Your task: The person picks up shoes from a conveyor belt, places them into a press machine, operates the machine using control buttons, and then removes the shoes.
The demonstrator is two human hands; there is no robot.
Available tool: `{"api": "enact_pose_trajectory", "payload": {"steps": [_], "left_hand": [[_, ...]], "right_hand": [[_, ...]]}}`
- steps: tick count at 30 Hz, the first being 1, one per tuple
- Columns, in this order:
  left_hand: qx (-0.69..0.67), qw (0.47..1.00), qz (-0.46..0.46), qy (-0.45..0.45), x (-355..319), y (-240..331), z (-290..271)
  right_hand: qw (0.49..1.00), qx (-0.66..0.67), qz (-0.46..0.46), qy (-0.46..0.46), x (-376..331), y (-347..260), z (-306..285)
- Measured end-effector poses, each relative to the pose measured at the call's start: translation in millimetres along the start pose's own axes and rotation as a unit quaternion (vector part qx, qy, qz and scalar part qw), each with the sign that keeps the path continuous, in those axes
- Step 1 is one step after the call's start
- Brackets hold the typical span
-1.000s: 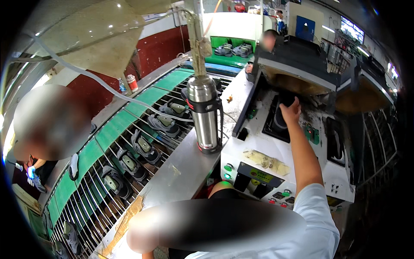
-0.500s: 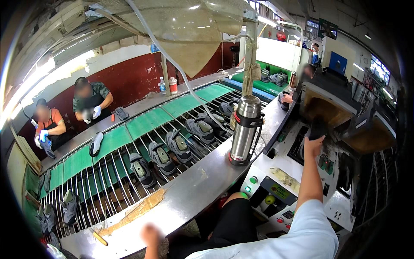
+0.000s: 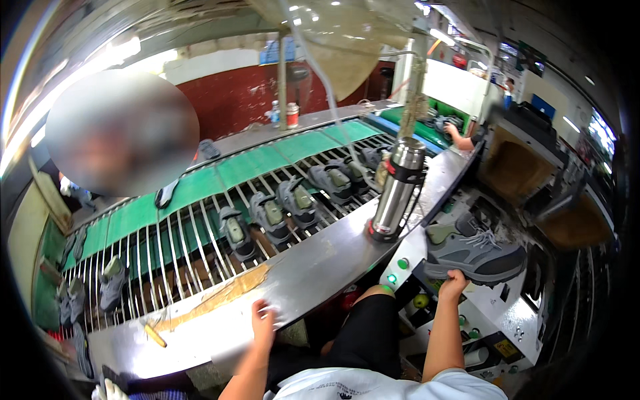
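Small dark print (image 3: 342,385) runs across a pale shirt (image 3: 300,385) in front of the steel flask (image 3: 395,202), and a yellow label (image 3: 505,349) marks the white machine (image 3: 517,323) to the flask's right; neither can be read.

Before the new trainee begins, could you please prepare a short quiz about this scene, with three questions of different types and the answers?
1. Which hand of the camera wearer holds a gray shoe?
2. True or false: the steel thermos stands on the metal counter.
3. Choose one. The lower part of the far wall is:
A) blue
B) dark red
C) yellow

Key:
1. The right hand, with its fingers at the sole.
2. True.
3. B
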State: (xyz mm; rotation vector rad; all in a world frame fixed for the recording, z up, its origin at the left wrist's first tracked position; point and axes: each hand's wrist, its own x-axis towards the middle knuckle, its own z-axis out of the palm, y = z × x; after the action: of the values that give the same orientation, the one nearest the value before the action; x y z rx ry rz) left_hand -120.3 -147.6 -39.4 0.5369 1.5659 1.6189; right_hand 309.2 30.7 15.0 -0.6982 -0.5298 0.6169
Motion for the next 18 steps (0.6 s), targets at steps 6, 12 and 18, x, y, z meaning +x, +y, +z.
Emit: {"api": "enact_pose_trajectory", "payload": {"steps": [6, 12, 18], "left_hand": [[-0.234, 0.910, 0.084, -0.332, -22, 58, 78], [-0.461, 0.871, 0.091, -0.148, 19, 72, -44], [-0.378, 0.914, 0.093, 0.111, 104, 31, -187]], "right_hand": [[0.858, -0.039, 0.349, -0.374, -107, -26, 111], [0.410, -0.264, 0.075, -0.870, -139, -65, 180], [0.667, -0.509, 0.110, -0.533, -67, 3, 112]]}}
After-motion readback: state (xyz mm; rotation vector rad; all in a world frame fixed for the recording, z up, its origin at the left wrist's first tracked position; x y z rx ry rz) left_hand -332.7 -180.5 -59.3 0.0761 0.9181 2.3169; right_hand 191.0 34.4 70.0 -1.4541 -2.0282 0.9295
